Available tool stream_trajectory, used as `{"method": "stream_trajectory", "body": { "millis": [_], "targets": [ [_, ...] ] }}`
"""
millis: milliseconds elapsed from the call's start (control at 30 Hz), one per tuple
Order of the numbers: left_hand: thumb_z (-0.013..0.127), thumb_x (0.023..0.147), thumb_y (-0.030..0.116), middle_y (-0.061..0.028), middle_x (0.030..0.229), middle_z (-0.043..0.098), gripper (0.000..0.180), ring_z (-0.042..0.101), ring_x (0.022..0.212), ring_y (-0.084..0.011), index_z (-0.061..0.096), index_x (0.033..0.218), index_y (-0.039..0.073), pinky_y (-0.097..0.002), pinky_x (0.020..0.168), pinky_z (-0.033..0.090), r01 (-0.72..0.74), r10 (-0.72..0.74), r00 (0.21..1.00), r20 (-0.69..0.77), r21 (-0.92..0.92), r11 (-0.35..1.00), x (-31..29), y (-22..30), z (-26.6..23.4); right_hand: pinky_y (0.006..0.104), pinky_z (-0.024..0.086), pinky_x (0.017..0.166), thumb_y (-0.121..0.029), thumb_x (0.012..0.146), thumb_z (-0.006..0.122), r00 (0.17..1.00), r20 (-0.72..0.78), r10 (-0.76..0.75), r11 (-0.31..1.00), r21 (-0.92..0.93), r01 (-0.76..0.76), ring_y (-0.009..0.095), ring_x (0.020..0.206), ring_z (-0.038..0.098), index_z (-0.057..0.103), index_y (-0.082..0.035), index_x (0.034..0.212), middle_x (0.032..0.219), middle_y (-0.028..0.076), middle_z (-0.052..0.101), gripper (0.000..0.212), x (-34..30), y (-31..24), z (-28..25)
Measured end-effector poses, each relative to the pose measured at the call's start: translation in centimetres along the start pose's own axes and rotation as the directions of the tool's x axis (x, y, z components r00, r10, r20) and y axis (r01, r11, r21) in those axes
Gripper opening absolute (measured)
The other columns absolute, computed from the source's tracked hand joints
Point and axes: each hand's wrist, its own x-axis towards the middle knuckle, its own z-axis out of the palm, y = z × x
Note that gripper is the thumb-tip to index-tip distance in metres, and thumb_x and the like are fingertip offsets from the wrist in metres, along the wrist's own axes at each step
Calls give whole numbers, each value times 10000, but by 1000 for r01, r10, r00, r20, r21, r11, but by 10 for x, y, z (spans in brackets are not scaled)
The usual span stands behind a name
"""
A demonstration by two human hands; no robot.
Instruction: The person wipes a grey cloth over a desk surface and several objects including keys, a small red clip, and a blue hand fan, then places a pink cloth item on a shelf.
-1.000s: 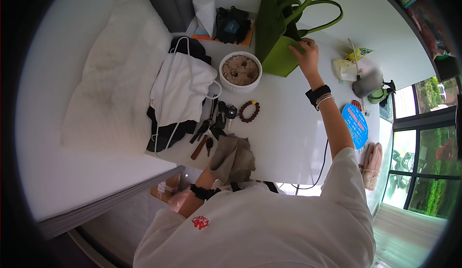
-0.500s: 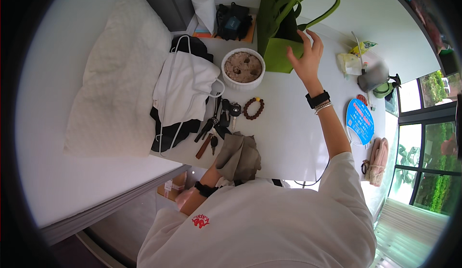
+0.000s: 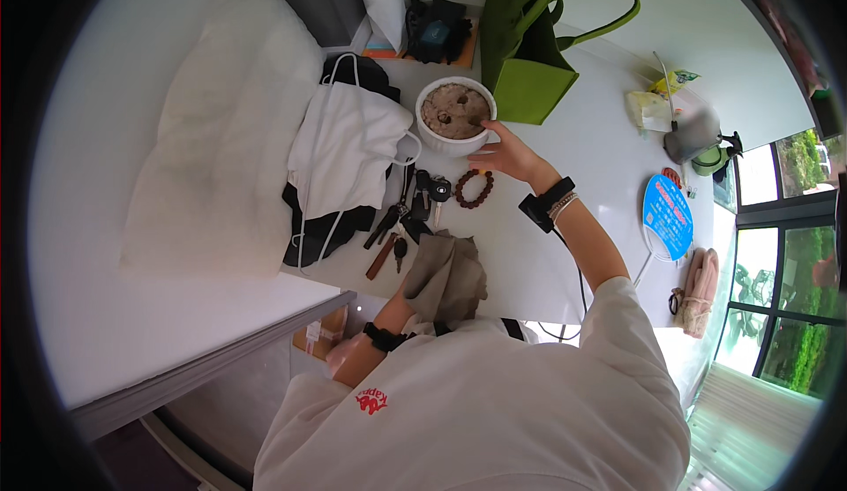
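Note:
A round white bowl (image 3: 455,144), filled with a crumbly grey-brown mass with several dark holes, stands on the white table. My right hand (image 3: 512,151) is at its near right edge, thumb over the rim and fingers against the outer side. By the table's near edge, my left hand (image 3: 408,300) holds a grey-brown cloth (image 3: 448,277), which drapes over it and hides the fingers. A dark red bead bracelet (image 3: 475,189) lies just below my right hand. Several keys (image 3: 423,198) and a brown strap (image 3: 381,257) lie between the cloth and the bowl.
White cloth (image 3: 344,151) and hangers lie over black fabric, left of the bowl, beside a large white pillow (image 3: 216,156). A green handbag (image 3: 534,89) stands behind right. Farther right are a blue fan (image 3: 668,217) and pink fabric (image 3: 700,292). A white roll (image 3: 381,6) stands behind.
My right hand has moved from beside the green handbag, left and nearer, onto the bowl's rim. The left hand stays with the cloth. The whole view has shifted slightly.

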Motion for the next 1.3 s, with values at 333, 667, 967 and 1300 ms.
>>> {"method": "stream_trajectory", "body": {
  "millis": [333,667,967,1300],
  "targets": [
    [465,904,170,-78,1268,400,445,431,1127,-173,307,1302,49,-276,973,343,-6,2,999,-40,-88,996,-8,16,15,476,478,849,-144,780,518,999,-38,-20,981,194,27,358,1024,480,406,-37,998,1169,165,402,267,15,-13,16],
    [450,906,197,-84,1297,391,470,413,1161,-178,297,1323,44,-287,995,312,270,-277,961,-23,-152,951,-12,38,19,461,504,825,-103,758,489,987,-125,-104,985,127,120,337,965,517,438,12,828,1041,169,452,144,-40,-14,13],
    [447,912,171,-80,1214,463,394,477,1061,-150,364,1265,16,-273,933,380,105,-96,989,-115,75,992,33,21,28,419,506,815,-86,734,439,965,-262,-32,993,99,60,299,1047,510,409,75,1122,1157,170,466,422,-164,-6,-12],
    [505,890,270,-73,1104,494,409,506,947,-161,414,1228,60,-266,835,417,-475,423,879,219,343,810,194,87,50,416,512,807,-123,747,472,853,-495,-165,969,80,234,299,1003,536,438,47,1128,1115,182,507,419,-212,10,-67]
  ]
}}
